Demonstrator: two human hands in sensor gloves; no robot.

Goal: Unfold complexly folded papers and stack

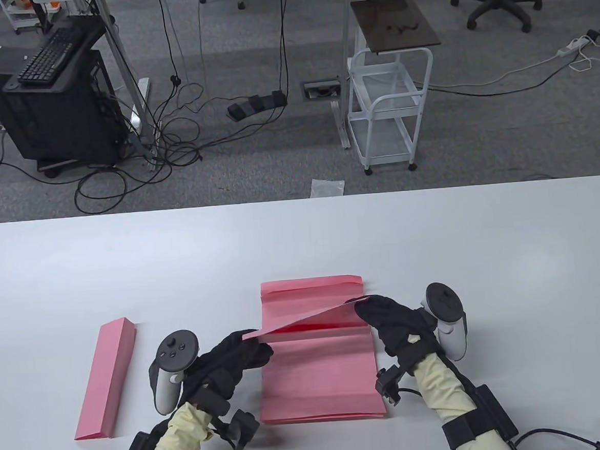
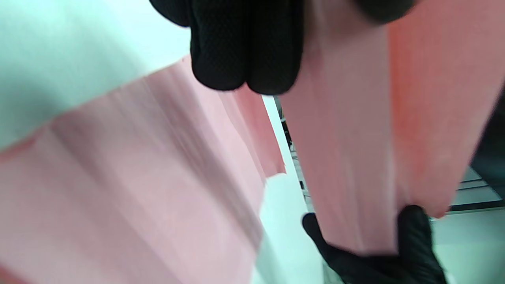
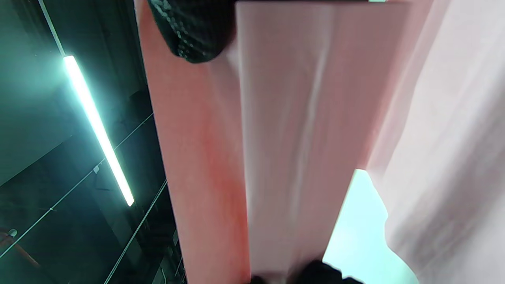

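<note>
A pink paper [image 1: 318, 378] lies partly unfolded on the white table [image 1: 301, 245], near the front middle. One flap [image 1: 306, 319] of it is lifted off the sheet. My left hand [image 1: 249, 349] pinches the flap's left end and my right hand [image 1: 375, 309] pinches its right end. The left wrist view shows the raised flap [image 2: 347, 157] above the flat sheet [image 2: 130, 189], with my right fingers [image 2: 410, 236] at its far end. The right wrist view shows the flap [image 3: 276, 138] close up under my fingers [image 3: 189, 31]. A second pink paper [image 1: 108, 385], still folded into a long strip, lies to the left.
The table's far edge [image 1: 298, 200] runs across the middle of the table view. Beyond it are a white cart [image 1: 389, 111], a black computer stand [image 1: 54, 93] and floor cables. The far half of the table is bare white surface.
</note>
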